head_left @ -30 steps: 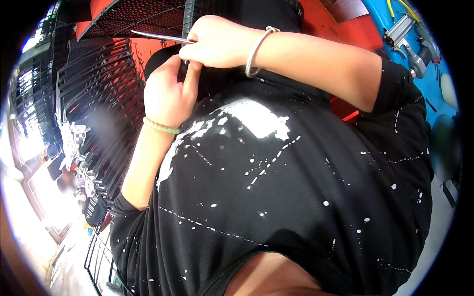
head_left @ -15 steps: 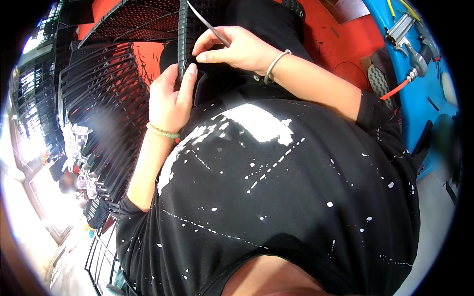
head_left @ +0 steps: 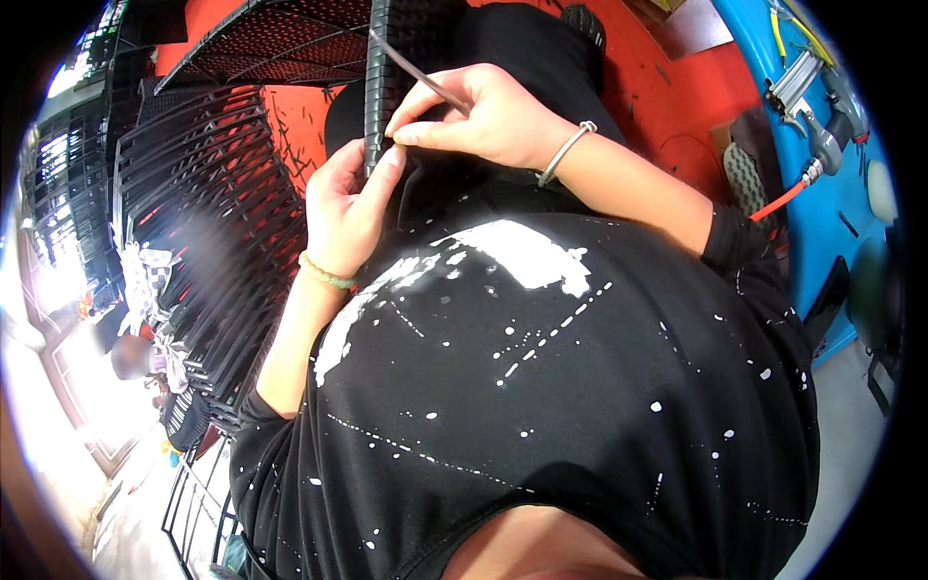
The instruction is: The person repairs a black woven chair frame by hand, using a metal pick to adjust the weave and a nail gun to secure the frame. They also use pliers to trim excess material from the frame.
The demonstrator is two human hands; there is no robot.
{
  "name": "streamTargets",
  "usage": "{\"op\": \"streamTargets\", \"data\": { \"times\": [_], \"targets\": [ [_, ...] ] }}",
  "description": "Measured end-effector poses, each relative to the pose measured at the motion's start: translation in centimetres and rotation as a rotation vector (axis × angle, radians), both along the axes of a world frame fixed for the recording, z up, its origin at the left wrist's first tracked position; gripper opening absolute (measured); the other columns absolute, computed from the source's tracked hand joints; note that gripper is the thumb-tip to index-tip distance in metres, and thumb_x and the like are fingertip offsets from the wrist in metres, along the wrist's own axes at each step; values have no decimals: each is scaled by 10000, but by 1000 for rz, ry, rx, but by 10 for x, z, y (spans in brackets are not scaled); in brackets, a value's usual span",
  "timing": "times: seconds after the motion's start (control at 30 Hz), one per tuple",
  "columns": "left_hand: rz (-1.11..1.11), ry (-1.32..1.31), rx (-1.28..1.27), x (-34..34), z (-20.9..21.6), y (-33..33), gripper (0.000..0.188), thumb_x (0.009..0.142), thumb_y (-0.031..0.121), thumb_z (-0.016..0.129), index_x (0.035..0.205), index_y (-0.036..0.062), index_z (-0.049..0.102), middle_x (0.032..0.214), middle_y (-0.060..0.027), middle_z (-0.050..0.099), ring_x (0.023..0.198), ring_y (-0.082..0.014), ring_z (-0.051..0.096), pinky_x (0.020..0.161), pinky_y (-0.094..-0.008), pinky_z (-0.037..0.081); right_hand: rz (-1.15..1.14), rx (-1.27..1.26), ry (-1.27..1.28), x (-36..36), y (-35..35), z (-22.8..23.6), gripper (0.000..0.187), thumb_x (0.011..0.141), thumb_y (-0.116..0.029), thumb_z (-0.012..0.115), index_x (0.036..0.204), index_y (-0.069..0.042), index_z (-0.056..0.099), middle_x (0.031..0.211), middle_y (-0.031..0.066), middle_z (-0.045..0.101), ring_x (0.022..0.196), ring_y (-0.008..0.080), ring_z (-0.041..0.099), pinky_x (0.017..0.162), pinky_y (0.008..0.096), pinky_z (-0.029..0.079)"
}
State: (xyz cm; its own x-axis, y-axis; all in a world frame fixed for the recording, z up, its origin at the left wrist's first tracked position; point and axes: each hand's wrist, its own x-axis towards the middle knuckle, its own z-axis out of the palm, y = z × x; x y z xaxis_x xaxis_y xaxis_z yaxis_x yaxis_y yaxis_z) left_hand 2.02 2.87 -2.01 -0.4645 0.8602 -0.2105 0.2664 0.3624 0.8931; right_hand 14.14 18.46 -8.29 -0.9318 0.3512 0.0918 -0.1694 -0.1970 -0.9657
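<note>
A black rail (head_left: 380, 92), wrapped in overlapping turns of flat strip, stands upright in front of me. It belongs to a black woven wicker piece (head_left: 290, 46). My left hand (head_left: 346, 215) is closed around the rail's near end, thumb lying along its right side. Close beside that thumb, my right hand (head_left: 488, 114) pinches with thumb and forefinger at the rail's edge. A long dark strip (head_left: 418, 73) runs through the right hand, and its free end rises to the upper left across the rail. What lies between the pinching fingertips is hidden.
Stacked black slatted frames (head_left: 208, 203) fill the left. Dark scraps lie on the red floor covering (head_left: 295, 111). At right, a blue table (head_left: 822, 261) holds an air tool (head_left: 826, 135) with an orange hose (head_left: 781, 201). My black-clad leg (head_left: 517, 58) extends ahead.
Both hands and the rail sit slightly further right and lower in the picture, as does most of the scene. Each hand keeps nearly the same grip.
</note>
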Motion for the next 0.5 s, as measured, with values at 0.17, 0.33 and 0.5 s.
{"op": "streamTargets", "data": {
  "times": [0.17, 0.33, 0.5],
  "targets": [
    [20, -235, 56, 0, -5, 1, 159, 923, 107, 642, 1027, -11, 619, 865, 45, 610, 752, -13, 519, 674, -176, 421, -47, 111, 35, 1, 2, 6, 126, 816, -135, 718, 912, -54, 711, 782, -36, 637, 607, 36, 433, 559, 210, 365],
    [12, -278, 44, 1, -5, 0, 159, 920, 108, 646, 1020, -12, 616, 865, 40, 614, 742, -13, 520, 663, -168, 422, -108, 211, 37, 3, 0, 11, 111, 798, -124, 718, 884, -55, 702, 767, -11, 637, 651, 62, 492, 589, 224, 393],
    [-4, -178, 29, 0, -5, 1, 161, 921, 126, 636, 976, -25, 629, 821, 30, 622, 706, -10, 521, 625, -170, 427, -118, -1, 60, 1, -11, 4, 64, 814, -76, 699, 862, -34, 696, 749, -24, 563, 645, 55, 452, 579, 223, 362]
  ]
}}
